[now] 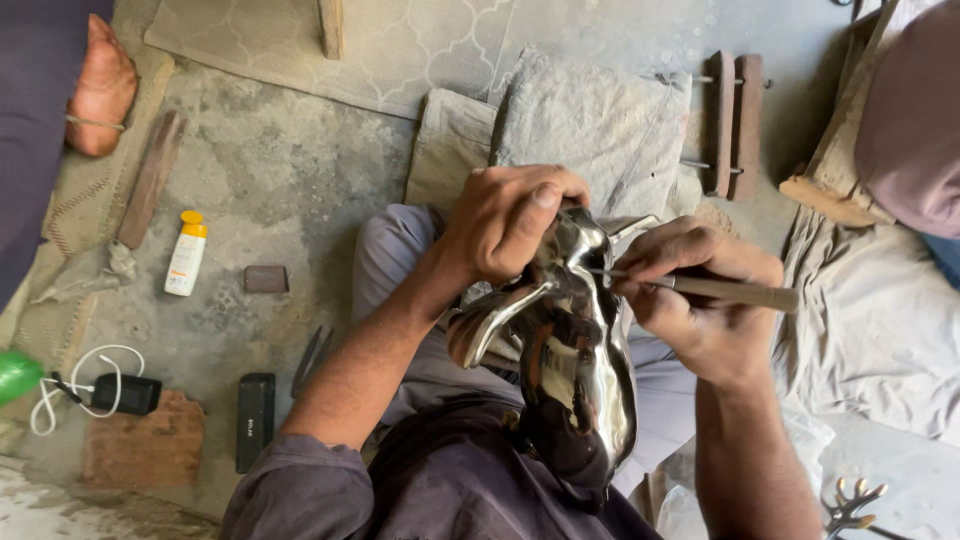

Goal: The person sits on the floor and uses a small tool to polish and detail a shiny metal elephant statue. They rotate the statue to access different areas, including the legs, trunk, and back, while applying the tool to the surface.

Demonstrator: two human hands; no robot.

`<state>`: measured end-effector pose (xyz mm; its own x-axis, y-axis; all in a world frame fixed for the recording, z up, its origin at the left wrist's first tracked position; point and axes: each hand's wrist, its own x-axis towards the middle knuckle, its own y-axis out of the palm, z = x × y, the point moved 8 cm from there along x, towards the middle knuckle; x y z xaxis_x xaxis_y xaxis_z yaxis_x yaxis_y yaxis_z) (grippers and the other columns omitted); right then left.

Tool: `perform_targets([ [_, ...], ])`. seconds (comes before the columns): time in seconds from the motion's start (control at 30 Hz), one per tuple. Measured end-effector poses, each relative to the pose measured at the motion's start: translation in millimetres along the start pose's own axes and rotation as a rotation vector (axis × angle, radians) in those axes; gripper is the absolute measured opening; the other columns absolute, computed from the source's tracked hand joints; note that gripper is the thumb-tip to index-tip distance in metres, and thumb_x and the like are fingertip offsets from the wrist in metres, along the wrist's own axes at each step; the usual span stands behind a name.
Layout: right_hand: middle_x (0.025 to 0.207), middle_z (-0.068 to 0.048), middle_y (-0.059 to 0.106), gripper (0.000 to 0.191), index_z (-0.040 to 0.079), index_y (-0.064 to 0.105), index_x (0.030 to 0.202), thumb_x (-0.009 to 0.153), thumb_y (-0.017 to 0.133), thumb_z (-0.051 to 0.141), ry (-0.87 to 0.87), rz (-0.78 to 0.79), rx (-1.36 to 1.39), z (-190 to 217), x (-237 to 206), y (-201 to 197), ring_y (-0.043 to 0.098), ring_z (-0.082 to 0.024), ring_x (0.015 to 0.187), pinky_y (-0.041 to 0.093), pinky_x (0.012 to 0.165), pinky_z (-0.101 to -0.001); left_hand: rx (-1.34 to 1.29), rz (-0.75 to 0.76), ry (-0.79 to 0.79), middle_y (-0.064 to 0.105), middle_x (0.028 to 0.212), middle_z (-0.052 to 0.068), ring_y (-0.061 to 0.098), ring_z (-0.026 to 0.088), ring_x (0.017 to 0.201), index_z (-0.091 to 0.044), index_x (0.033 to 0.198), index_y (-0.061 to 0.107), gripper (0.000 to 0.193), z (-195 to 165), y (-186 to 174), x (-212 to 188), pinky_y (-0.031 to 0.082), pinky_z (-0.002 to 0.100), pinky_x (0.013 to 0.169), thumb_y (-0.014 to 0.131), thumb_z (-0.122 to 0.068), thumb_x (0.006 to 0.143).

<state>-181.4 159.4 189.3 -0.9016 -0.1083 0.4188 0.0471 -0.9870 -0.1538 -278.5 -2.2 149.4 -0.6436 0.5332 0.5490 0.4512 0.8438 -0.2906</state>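
Note:
A shiny metal animal-shaped figure (580, 360) rests on my lap, its polished body reflecting the room. My left hand (510, 220) grips the upper end of the figure from above. My right hand (700, 300) holds a thin engraving tool with a wooden handle (730, 292), and its metal tip touches the figure's upper side. A curved leg or horn of the figure (495, 320) sticks out to the left, under my left wrist.
On the concrete floor at left lie a white bottle with a yellow cap (186, 254), a small dark block (265, 279), a black case (255, 420), a charger with white cable (110, 392) and a brick (145, 445). Grey cushions (590, 120) lie ahead. Another person's foot (100, 85) is at upper left.

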Motion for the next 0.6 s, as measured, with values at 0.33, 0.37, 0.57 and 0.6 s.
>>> perform_targets([
  [0.33, 0.084, -0.013, 0.067, 0.014, 0.002, 0.057, 0.088, 0.086, 0.070, -0.004, 0.034, -0.016, -0.066, -3, 19, 20, 0.067, -0.014, 0.071, 0.059, 0.064, -0.0238, -0.002, -0.018, -0.021, 0.075, 0.080, 0.009, 0.066, 0.018, 0.058, -0.007, 0.099, 0.075, 0.048, 13, -6, 3, 0.049, 0.034, 0.050, 0.035, -0.032, 0.108],
  [0.37, 0.083, -0.013, 0.066, 0.014, 0.001, 0.057, 0.087, 0.085, 0.070, -0.005, 0.037, -0.017, -0.079, -3, 20, 20, 0.067, -0.014, 0.070, 0.058, 0.063, -0.0236, -0.012, -0.025, -0.015, 0.075, 0.081, 0.009, 0.067, 0.018, 0.059, -0.007, 0.100, 0.074, 0.048, 13, -6, 3, 0.049, 0.034, 0.050, 0.035, -0.032, 0.108],
  [0.57, 0.079, -0.011, 0.063, 0.013, 0.001, 0.056, 0.085, 0.082, 0.068, -0.005, 0.037, -0.014, -0.089, -2, 25, 24, 0.064, -0.012, 0.066, 0.056, 0.057, -0.0228, -0.028, -0.033, 0.010, 0.075, 0.083, 0.010, 0.067, 0.017, 0.060, -0.007, 0.101, 0.075, 0.047, 20, -6, 2, 0.049, 0.033, 0.050, 0.036, -0.032, 0.110],
  [0.6, 0.079, -0.011, 0.063, 0.013, 0.001, 0.056, 0.085, 0.082, 0.067, -0.005, 0.037, -0.016, -0.090, -3, 26, 24, 0.064, -0.013, 0.066, 0.055, 0.057, -0.0231, -0.029, -0.031, 0.012, 0.075, 0.083, 0.010, 0.067, 0.016, 0.060, -0.006, 0.101, 0.075, 0.047, 21, -6, 2, 0.049, 0.033, 0.050, 0.036, -0.032, 0.110],
])
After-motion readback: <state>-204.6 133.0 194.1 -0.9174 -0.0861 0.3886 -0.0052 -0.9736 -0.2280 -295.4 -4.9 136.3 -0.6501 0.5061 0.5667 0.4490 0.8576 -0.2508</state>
